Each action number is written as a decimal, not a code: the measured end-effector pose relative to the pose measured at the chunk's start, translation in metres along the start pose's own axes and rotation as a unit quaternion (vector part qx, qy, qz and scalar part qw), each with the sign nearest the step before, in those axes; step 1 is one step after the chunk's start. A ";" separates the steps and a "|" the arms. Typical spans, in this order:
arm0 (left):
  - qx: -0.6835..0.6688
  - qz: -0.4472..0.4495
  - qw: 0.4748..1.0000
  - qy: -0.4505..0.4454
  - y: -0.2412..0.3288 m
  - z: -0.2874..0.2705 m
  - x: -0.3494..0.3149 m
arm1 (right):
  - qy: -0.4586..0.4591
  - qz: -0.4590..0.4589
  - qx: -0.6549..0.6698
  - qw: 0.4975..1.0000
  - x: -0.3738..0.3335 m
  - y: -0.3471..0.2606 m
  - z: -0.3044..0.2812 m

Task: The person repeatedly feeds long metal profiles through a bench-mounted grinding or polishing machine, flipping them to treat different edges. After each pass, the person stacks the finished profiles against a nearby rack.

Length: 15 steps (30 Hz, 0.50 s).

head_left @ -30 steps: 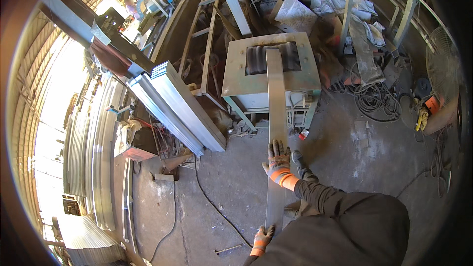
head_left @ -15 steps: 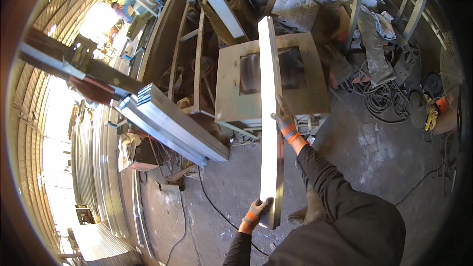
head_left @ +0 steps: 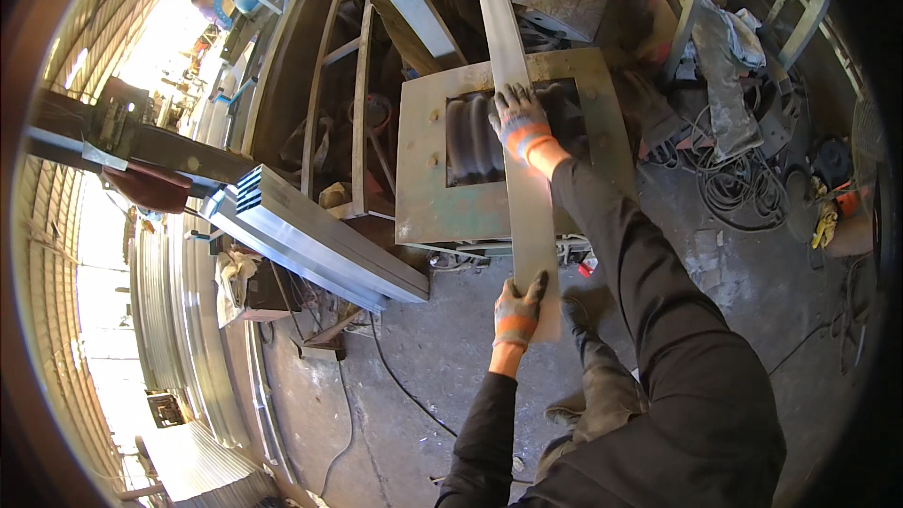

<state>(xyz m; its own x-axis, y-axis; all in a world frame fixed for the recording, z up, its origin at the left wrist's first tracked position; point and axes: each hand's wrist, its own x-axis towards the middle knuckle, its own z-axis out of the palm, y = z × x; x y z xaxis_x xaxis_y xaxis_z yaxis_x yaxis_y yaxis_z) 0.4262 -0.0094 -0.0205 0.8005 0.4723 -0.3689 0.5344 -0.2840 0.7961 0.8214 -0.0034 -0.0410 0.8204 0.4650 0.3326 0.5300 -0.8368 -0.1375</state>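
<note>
A long flat metal bar (head_left: 533, 226) lies lengthwise over a greenish metal machine (head_left: 423, 202), whose square opening shows dark rounded rollers (head_left: 473, 136). The bar's near end sticks out toward me. My left hand (head_left: 516, 312), in a grey and orange glove, is closed round the left edge near that end, thumb on top. Farther along, my right hand (head_left: 524, 124), gloved alike, rests on the bar's upper face above the opening, fingers stretched out and slightly apart. The bar's underside is hidden.
Left of the machine, a stack of metal profiles (head_left: 329, 235) leans at a slant near a metal frame (head_left: 362, 113). Coiled cables (head_left: 738, 179) lie on the floor at right. Another cable (head_left: 400, 378) runs across the floor near my left arm.
The bar has moved away from me, farther over the machine, and turned its broad face up. My right hand has gone from its side onto its top; my left hand has moved forward with it.
</note>
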 end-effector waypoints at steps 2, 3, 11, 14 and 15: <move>0.104 0.081 0.991 0.007 -0.024 -0.007 -0.030 | -0.048 -0.003 -0.029 0.998 -0.032 -0.014 -0.011; 0.051 0.048 0.997 0.026 -0.036 -0.007 -0.054 | -0.065 0.002 -0.007 0.998 -0.055 -0.022 -0.021; 0.058 -0.044 0.997 -0.001 -0.152 -0.045 -0.285 | -0.055 -0.020 0.037 0.998 -0.288 -0.113 -0.125; 0.053 -0.066 0.996 -0.014 -0.208 -0.065 -0.383 | -0.027 -0.023 0.056 0.998 -0.392 -0.159 -0.155; 0.067 -0.057 0.996 -0.013 -0.226 -0.072 -0.414 | -0.037 -0.019 0.055 0.998 -0.426 -0.175 -0.165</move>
<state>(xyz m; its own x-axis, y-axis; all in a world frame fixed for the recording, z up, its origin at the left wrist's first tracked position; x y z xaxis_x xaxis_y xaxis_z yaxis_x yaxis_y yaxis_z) -0.0453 -0.0803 -0.0133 0.7391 0.4856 -0.4668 0.6516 -0.3398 0.6782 0.3439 -0.1026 -0.0049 0.8103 0.5200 0.2703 0.5786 -0.7831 -0.2281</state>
